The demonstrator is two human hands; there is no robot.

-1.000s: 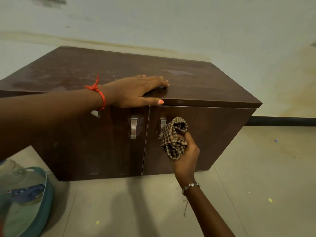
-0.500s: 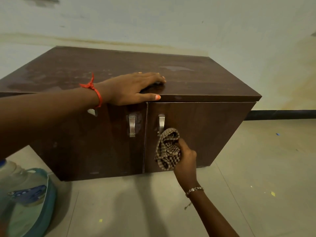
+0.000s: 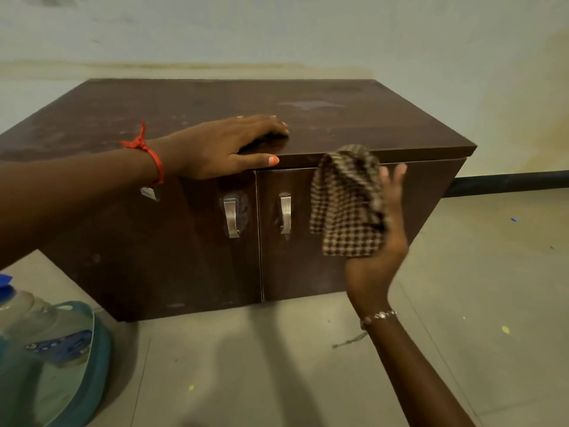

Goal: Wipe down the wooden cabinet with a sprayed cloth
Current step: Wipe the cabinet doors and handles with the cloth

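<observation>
A low dark wooden cabinet (image 3: 354,124) with two doors and metal handles stands on the floor against the wall. My left hand (image 3: 228,146) lies flat on its top near the front edge, fingers spread, thumb over the edge. My right hand (image 3: 385,235) presses a brown checked cloth (image 3: 346,201) against the upper part of the right door (image 3: 295,266), to the right of its handle (image 3: 285,212). The cloth's top reaches the front edge of the cabinet top.
A clear plastic bottle with a blue label (image 3: 40,349) sits at the lower left beside the cabinet. Tiled floor (image 3: 246,365) spreads in front and to the right. A pale wall (image 3: 277,32) rises behind, with a dark skirting strip (image 3: 508,180) at the right.
My right hand has carried the cloth up and to the right, from the lower part of the door near the handle to its top edge. The left hand has stayed on the top.
</observation>
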